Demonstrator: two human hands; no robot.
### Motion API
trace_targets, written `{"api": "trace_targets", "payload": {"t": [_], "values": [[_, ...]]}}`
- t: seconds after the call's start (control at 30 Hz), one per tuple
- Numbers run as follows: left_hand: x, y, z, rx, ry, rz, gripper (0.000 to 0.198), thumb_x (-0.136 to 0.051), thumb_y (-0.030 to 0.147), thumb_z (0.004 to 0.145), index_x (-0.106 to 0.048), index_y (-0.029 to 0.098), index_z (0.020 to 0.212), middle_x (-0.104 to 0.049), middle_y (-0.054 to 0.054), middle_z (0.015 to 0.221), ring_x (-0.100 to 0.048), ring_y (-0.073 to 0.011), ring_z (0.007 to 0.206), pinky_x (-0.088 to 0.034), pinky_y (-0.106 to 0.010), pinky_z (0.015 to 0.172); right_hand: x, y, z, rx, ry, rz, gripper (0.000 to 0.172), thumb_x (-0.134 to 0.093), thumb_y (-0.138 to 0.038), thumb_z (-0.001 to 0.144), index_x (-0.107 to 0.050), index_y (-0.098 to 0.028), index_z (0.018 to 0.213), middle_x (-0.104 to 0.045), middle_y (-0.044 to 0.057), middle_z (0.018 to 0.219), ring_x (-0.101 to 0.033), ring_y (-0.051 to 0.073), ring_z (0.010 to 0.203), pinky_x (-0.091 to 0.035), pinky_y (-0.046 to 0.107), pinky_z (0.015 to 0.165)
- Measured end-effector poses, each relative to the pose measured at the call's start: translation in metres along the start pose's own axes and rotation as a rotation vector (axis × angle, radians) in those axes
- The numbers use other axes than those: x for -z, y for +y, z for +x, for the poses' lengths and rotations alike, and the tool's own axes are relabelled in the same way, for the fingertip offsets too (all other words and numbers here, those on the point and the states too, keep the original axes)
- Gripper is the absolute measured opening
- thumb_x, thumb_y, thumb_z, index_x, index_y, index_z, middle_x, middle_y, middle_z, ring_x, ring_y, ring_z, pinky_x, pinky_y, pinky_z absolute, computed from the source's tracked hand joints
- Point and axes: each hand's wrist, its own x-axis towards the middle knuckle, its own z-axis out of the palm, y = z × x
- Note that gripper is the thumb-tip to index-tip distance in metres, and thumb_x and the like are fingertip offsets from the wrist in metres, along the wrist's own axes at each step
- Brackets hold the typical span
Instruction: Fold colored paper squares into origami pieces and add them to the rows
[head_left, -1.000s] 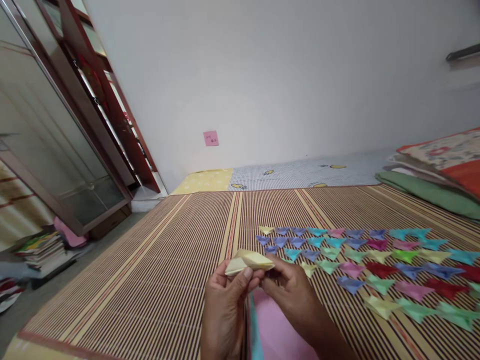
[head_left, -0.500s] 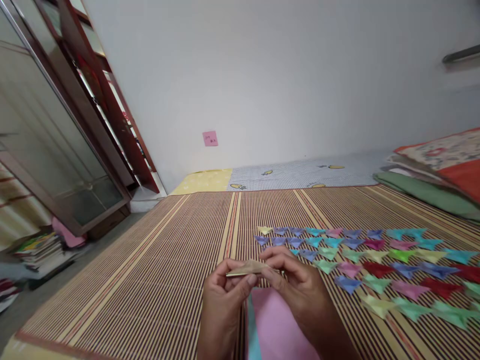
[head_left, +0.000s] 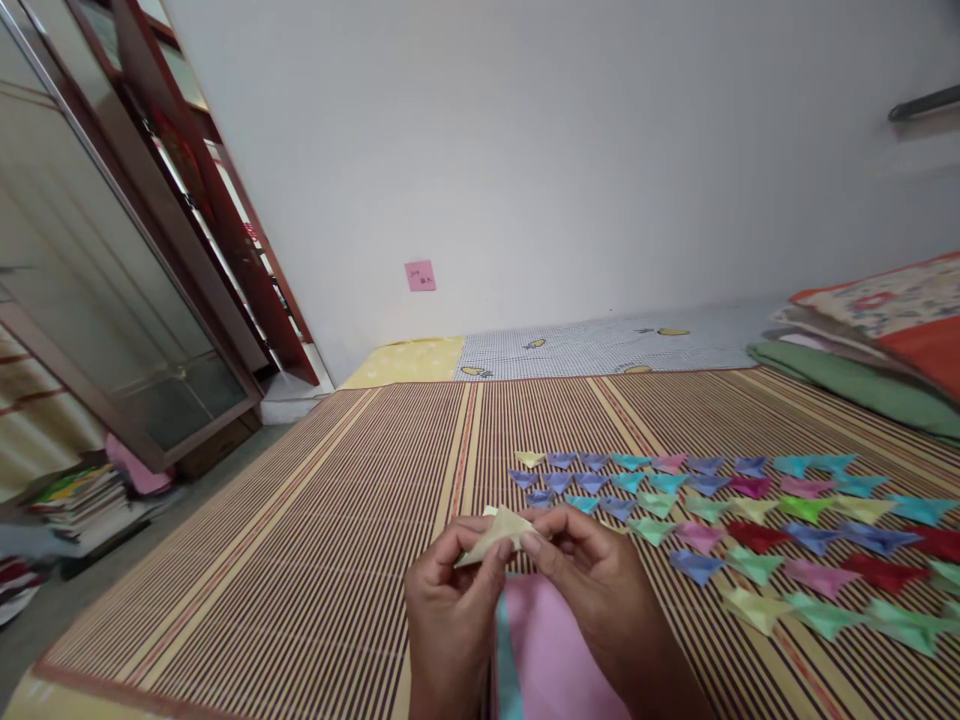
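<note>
Two bare hands are sharing one small piece: the left hand (head_left: 456, 595) and the right hand (head_left: 596, 580) are both pinching a pale-yellow, peaked piece of folded paper (head_left: 493, 538), thumbs on the near side, fingertips curling behind. Grip is looking light but firm on both sides; no hand is hanging free. The piece is sitting above the striped brown-and-tan slatted mat (head_left: 337, 520), just past the far end of a flat pink paper sheet (head_left: 559, 640), with a teal paper sheet (head_left: 508, 650) showing along that sheet's left edge. Fingers are hiding the lower folds, so I'm not telling layer count or which flap is moving.

Judging the step as shaping folds: left should be anchoring while right is working the flap. Thumbs should be pressing outward from the middle of the crease, not pulling; thin-looking paper is likely risking a tear at the peak. Corners should be lining up before anyone is hardening a crease.

Rows of small multicoloured folded-paper pieces (head_left: 757, 540) are lying on the mat to the right, nearest ones just beside the right hand. Keep that elbow and wrist high; a sleeve or knuckle brushing them would probably be shifting them.
</note>
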Motion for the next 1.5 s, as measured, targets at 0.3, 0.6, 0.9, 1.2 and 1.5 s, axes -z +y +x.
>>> {"api": "trace_targets", "payload": {"t": [0.3,0.6,0.9,1.2,1.5], "values": [[-0.004,0.003,-0.004,-0.052,0.075,0.105,0.025,-0.081,0.025,0.079,-0.068,0.017,0.059,-0.059,-0.016,0.147,-0.072,-0.0309,0.104,-0.056,-0.03,0.074,0.0,-0.002,-0.003,0.117,0.043,-0.051,0.018,-0.069,-0.031,0.092,-0.068,-0.022,0.076,-0.069,0.002,0.087,-0.066,0.021,0.089,-0.051,0.032,0.082],[-0.006,-0.004,-0.006,0.067,0.1,-0.048,0.021,-0.084,0.034,0.077,-0.076,0.017,0.069,-0.077,-0.011,0.101,-0.073,-0.023,0.082,-0.059,-0.028,0.072,0.0,-0.007,-0.003,0.162,0.095,-0.13,0.02,-0.068,-0.035,0.091,-0.067,-0.023,0.074,-0.07,0.005,0.087,-0.067,0.024,0.09,-0.054,0.027,0.062],[-0.005,-0.001,-0.007,0.046,0.112,0.028,0.023,-0.085,0.036,0.076,-0.075,0.016,0.069,-0.07,-0.003,0.072,-0.065,-0.0166,0.064,-0.054,-0.022,0.058,-0.001,-0.01,-0.004,0.177,0.123,-0.206,0.021,-0.066,-0.032,0.091,-0.065,-0.023,0.072,-0.067,0.003,0.078,-0.065,0.02,0.078,-0.051,0.025,0.056],[-0.006,-0.004,-0.007,0.087,0.098,-0.005,0.018,-0.083,0.032,0.079,-0.073,0.017,0.074,-0.074,-0.002,0.071,-0.072,-0.0178,0.067,-0.058,-0.022,0.062,0.0,-0.013,-0.002,0.245,0.151,-0.257,0.022,-0.065,-0.026,0.09,-0.062,-0.022,0.069,-0.064,0.001,0.074,-0.062,0.018,0.072,-0.051,0.028,0.067],[-0.01,-0.008,-0.007,0.098,0.113,-0.11,0.02,-0.084,0.03,0.077,-0.069,0.016,0.077,-0.074,-0.001,0.074,-0.073,-0.0151,0.067,-0.06,-0.022,0.065,-0.003,-0.017,-0.004,0.256,0.167,-0.236,0.024,-0.064,-0.026,0.089,-0.059,-0.021,0.066,-0.061,-0.002,0.067,-0.059,0.015,0.062,-0.048,0.024,0.057]]}}
